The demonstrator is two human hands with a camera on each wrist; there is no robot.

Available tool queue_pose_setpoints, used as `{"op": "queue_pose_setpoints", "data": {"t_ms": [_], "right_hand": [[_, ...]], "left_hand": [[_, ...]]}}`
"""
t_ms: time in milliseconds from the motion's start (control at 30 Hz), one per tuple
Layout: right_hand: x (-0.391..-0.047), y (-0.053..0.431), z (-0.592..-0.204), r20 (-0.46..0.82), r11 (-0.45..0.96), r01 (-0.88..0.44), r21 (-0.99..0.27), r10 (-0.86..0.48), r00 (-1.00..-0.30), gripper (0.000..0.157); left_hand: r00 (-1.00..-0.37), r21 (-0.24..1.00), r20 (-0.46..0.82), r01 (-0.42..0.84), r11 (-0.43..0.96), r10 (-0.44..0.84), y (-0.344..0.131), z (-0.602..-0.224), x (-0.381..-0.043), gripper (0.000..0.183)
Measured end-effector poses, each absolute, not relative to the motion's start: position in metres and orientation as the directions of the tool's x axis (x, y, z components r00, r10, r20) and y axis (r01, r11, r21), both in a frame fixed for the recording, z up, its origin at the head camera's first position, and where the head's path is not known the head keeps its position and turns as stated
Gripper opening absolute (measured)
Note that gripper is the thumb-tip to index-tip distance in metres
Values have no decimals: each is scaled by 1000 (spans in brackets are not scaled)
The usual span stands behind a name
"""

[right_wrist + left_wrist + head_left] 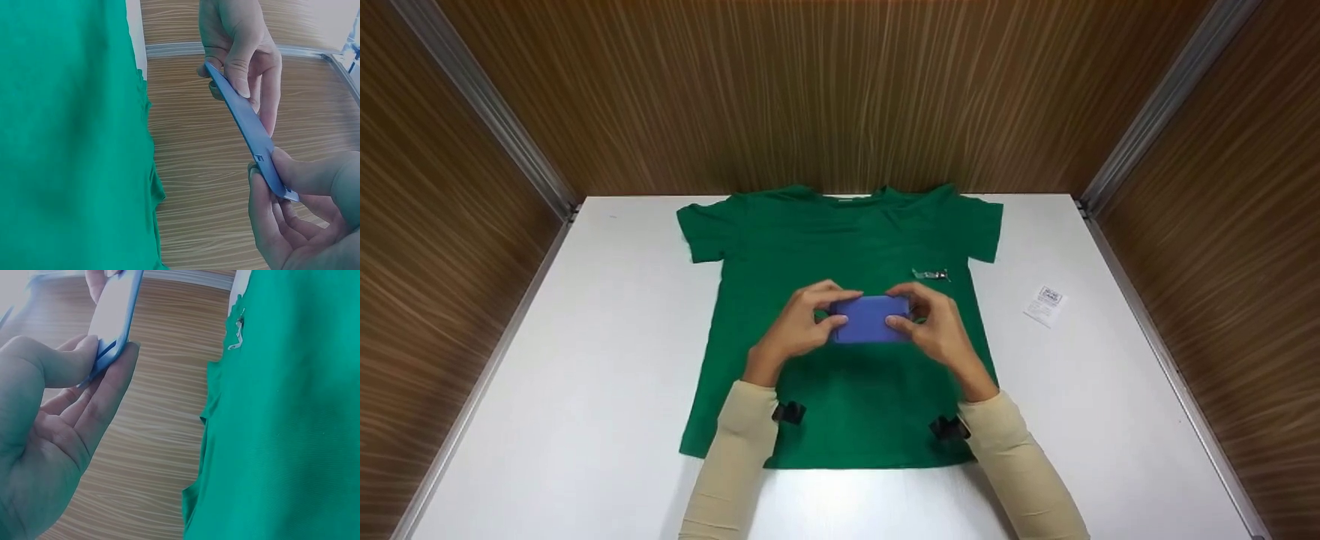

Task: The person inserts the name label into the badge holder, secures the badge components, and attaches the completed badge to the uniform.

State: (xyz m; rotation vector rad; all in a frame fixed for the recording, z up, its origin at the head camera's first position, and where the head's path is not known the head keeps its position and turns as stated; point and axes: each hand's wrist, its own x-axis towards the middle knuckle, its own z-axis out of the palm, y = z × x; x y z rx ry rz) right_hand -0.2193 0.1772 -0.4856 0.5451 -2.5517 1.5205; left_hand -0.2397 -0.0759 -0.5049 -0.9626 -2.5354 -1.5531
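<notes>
Both hands hold a thin blue card holder (871, 319) level above a green T-shirt (847, 420). My left hand (804, 319) pinches its left end, thumb on the near face and fingers behind. On the right end, my right hand (934, 322) grips it the same way. In the left wrist view, a narrow slot shows near one end of the holder (117, 315). A small clip with a clear strap (931, 275) lies on the shirt's upper right chest. To the right of the shirt, a white printed card (1045, 305) rests on the table.
The T-shirt is spread flat on a white table (607, 337), collar toward the back. Wood-grain panels (825, 90) rise at the back and both sides, with metal rails along the corners. Dark wrist mounts (790, 412) sit on both sleeves.
</notes>
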Motion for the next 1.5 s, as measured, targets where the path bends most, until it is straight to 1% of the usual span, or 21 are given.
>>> {"op": "queue_pose_setpoints", "data": {"t_ms": [267, 533, 833, 1267, 1500], "right_hand": [[-219, 178, -488, 310, 429, -388, -816, -242, -919, 30], [-218, 176, -489, 326, 413, -405, -816, -251, -911, 28], [-216, 172, -489, 325, 408, -400, -820, -243, -914, 30], [-217, 177, -488, 294, 416, -394, -819, -285, -912, 26], [-217, 177, -486, 286, 422, -389, -818, -287, -914, 28]], "left_hand": [[-806, 807, 305, 502, 312, 508, -77, -505, -241, 36], [-817, 824, 288, 478, 304, 500, -79, -506, -240, 36], [-814, 827, 279, 473, 303, 509, -82, -506, -238, 38], [-804, 816, 276, 486, 314, 526, -81, -504, -239, 38], [-804, 811, 276, 489, 322, 526, -82, -504, -239, 38]]}}
